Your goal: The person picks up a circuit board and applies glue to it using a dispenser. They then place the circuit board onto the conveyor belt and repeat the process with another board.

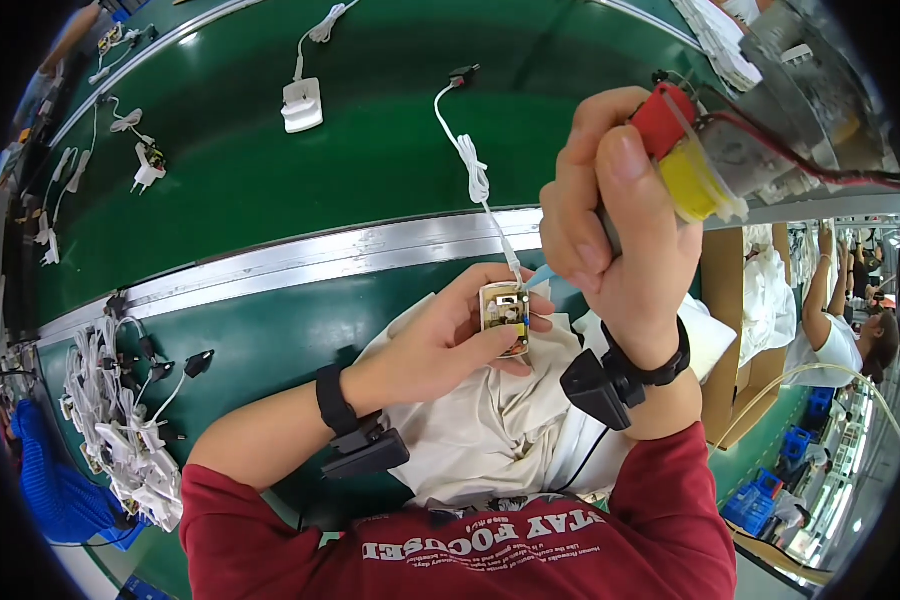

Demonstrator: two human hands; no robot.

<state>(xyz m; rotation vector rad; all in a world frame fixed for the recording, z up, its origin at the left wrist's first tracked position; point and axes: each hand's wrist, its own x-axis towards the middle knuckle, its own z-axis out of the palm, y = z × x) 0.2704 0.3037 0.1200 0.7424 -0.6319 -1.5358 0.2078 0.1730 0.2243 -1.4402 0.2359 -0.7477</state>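
Observation:
My left hand [435, 350] holds a small white charger housing [491, 297] whose open side faces up. Its circuit board shows, with a yellow part near my thumb. A white cable [475, 175] runs from the housing's far end over the metal rail to a dark plug. My right hand [625, 225] is closed round a wired hand tool [663, 120] with a red part and a yellow band; its exact kind is unclear. A light-blue tip [541, 276] shows below that hand, close by the board's far right corner; whether they touch I cannot tell. Pale cloth [490, 420] lies under the housing.
Beyond the metal rail [350, 250], a green belt [390, 130] carries a white charger [302, 106] and an opened one [148, 168]. A heap of cabled chargers [120, 430] lies left. To the right stands a cardboard box [722, 340]; farther off, a person [835, 335] is nearby.

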